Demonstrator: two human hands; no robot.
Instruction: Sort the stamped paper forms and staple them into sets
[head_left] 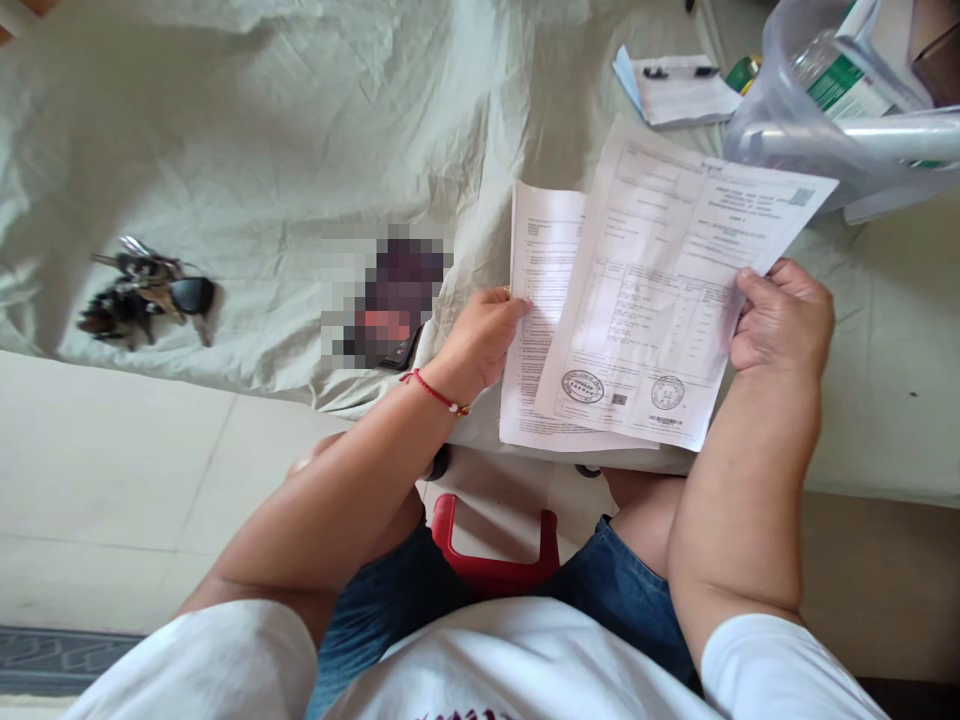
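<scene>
I hold printed paper sheets over the edge of a bed. My left hand (480, 335), with a red string bracelet at the wrist, grips the left edge of the lower sheet (536, 300). My right hand (780, 315) pinches the right edge of the upper sheet (660, 290), a form with a table and two round stamps near its bottom. The upper sheet lies tilted across the lower one. Both sheets face me.
A pale wrinkled bedsheet (300, 130) covers the bed. A bunch of keys (146, 295) lies at the left, a blurred dark object (390, 295) near my left hand. More papers (675, 90) and a clear plastic bag (847, 110) sit at far right. A red stool (495, 560) shows between my knees.
</scene>
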